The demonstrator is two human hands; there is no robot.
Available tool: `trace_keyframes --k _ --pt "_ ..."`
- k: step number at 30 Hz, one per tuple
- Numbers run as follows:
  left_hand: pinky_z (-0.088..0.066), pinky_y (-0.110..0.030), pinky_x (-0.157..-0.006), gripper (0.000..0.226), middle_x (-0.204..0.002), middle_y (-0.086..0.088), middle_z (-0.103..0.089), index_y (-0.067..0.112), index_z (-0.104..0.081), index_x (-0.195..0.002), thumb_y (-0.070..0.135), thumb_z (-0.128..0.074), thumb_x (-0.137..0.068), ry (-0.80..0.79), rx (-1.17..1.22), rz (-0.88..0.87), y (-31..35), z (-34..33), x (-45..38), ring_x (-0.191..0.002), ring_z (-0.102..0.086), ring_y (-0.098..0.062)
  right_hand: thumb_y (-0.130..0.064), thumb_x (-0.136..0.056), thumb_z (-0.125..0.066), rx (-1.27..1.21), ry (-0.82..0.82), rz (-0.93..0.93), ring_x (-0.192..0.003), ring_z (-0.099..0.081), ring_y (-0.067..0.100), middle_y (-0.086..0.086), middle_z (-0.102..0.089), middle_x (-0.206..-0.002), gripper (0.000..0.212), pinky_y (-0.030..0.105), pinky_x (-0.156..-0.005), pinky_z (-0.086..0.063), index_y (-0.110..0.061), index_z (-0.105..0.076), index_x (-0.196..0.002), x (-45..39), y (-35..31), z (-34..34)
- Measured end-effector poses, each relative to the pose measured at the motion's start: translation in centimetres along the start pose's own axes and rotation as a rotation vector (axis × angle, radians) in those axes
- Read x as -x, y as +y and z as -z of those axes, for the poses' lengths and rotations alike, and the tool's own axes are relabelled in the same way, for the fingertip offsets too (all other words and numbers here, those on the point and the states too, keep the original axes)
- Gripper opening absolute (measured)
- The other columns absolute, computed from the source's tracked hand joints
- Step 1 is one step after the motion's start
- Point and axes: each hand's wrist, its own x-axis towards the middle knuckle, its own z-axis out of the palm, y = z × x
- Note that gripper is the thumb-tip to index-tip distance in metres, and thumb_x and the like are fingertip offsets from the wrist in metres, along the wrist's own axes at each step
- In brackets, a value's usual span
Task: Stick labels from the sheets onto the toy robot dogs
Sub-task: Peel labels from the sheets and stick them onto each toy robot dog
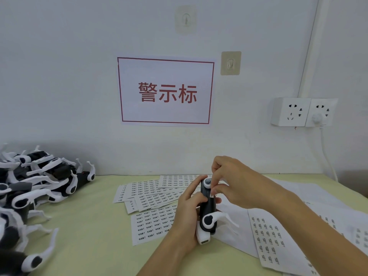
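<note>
Label placement in progress, by the look of it. Left hand [189,208] grips a black-and-white plastic toy robot dog [207,209], fingers curled round its black body, held just above the pale green worktop [95,226]. Dog's long axis runs near-to-far, away from the person: grey round joint at the far end, white leg and black disc joint at the near end. Right hand [235,182] comes in from the right, over the dog's far half, thumb and forefinger pinched on a small white label [212,194] touching the dog's right flank. Can't tell if the label is fully stuck down or only tacked at one edge.

Key relation: label sits on the side facing the right hand, so the right hand is the one placed to press and smooth it while the left steadies the body. Likely next: rub it flat along the body's long axis.

Fanned white label sheets with small black print [151,198] lie on the worktop just behind and left of the hands. Larger white backing sheets [264,236] lie to the right, under the right forearm. Heap of black-and-white toy dogs [35,188] is well apart at far left.
</note>
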Motion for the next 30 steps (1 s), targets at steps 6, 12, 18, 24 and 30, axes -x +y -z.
trace_keyframes --k 6,12,18,24,30 --pt "-0.047 -0.043 -0.08 0.063 -0.091 -0.014 -0.066 0.014 -0.065 -0.126 0.002 -0.052 -0.065 0.007 0.028 0.006 -0.09 0.18 -0.23 -0.09 -0.064 -0.033 -0.029 -0.093 -0.066 -0.013 -0.022 -0.009 -0.092 -0.037 -0.015 -0.019 -0.04 -0.089 0.011 0.015 -0.07 -0.033 -0.026 -0.073 -0.085 -0.12 0.3 -0.08" --pt "-0.048 -0.049 -0.086 0.059 -0.094 -0.015 -0.067 0.015 -0.065 -0.127 0.001 -0.051 -0.072 0.017 0.011 0.011 0.01 0.17 -0.21 -0.093 -0.065 -0.032 -0.03 -0.092 -0.067 -0.003 -0.017 -0.014 -0.09 -0.037 -0.015 -0.019 -0.039 -0.088 0.011 0.016 -0.069 -0.032 -0.026 -0.074 -0.085 -0.04 0.14 -0.03" --pt "-0.05 -0.052 -0.089 0.054 -0.095 -0.016 -0.07 0.021 -0.07 -0.121 -0.008 -0.046 -0.084 0.04 0.035 0.022 -0.04 0.17 -0.07 -0.092 -0.067 -0.032 -0.031 -0.092 -0.067 0.017 -0.017 -0.023 -0.089 -0.039 -0.012 -0.02 -0.039 -0.088 0.01 0.025 -0.078 -0.04 -0.027 -0.072 -0.084 0.04 -0.06 0.04" --pt "-0.052 -0.049 -0.084 0.056 -0.096 -0.018 -0.071 0.023 -0.071 -0.12 0.003 -0.058 -0.069 0.039 0.06 0.027 0.1 0.01 0.01 -0.09 -0.067 -0.031 -0.032 -0.092 -0.066 0.016 -0.023 -0.026 -0.089 -0.038 -0.012 -0.02 -0.039 -0.088 0.011 0.026 -0.078 -0.041 -0.029 -0.072 -0.083 0.07 -0.15 0.14" --pt "-0.053 -0.046 -0.08 0.058 -0.095 -0.018 -0.069 0.022 -0.068 -0.124 0.003 -0.059 -0.071 0.031 0.05 0.019 0.09 0.0 0.08 -0.091 -0.065 -0.032 -0.032 -0.091 -0.067 0.023 -0.02 -0.031 -0.084 -0.043 -0.005 -0.02 -0.04 -0.087 0.011 0.025 -0.073 -0.039 -0.029 -0.073 -0.083 -0.02 -0.05 0.2"
